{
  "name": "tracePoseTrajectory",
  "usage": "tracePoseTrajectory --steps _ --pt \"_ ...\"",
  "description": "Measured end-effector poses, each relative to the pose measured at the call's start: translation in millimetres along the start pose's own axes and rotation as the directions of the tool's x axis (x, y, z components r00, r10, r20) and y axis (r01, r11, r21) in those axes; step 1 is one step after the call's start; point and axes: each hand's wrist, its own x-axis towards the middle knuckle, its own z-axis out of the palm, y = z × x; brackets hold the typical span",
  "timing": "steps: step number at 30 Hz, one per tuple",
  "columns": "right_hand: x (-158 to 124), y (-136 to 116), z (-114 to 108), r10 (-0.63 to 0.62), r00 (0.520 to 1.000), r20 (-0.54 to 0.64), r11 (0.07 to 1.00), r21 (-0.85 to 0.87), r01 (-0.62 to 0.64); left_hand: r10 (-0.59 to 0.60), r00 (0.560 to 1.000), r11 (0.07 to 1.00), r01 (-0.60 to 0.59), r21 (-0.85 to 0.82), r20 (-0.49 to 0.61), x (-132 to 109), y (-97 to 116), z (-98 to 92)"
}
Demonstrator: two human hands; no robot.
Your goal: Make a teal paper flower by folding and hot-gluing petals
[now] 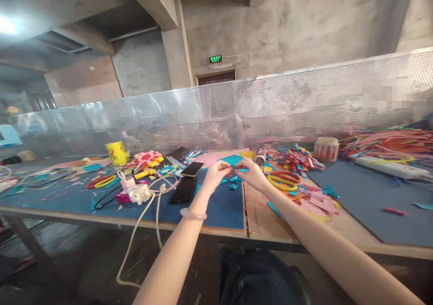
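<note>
Over the table's middle, my left hand and my right hand meet fingertip to fingertip. Both are closed in a pinch on a small piece of blue paper, mostly covered by the fingers. Just behind it shows a larger blue paper sheet; whether the two are joined I cannot tell. Small folded blue paper pieces lie on the table under my hands. Scissors with yellow and orange handles rest beside my right wrist. A black phone lies left of my left hand, with a second phone behind it.
A perforated metal screen runs along the table's back. To the left stand a yellow cup, more scissors and a cable hanging over the edge. Rightward are pink paper scraps, a jar and a power strip.
</note>
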Motion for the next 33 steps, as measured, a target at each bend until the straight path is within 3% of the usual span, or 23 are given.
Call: tracePoseTrajectory --steps 22,33 --pt "2.4 -3.9 -5.3 0.049 0.998 0.026 0.996 0.079 -0.051 -0.059 0.998 0.997 0.058 -0.049 -0.020 -3.2 6.6 1.6" --pt "1.2 -0.8 -2.3 -0.054 0.998 0.034 0.998 -0.031 0.056 -0.127 0.992 0.982 0.128 -0.137 0.017 -3.6 7.4 3.3"
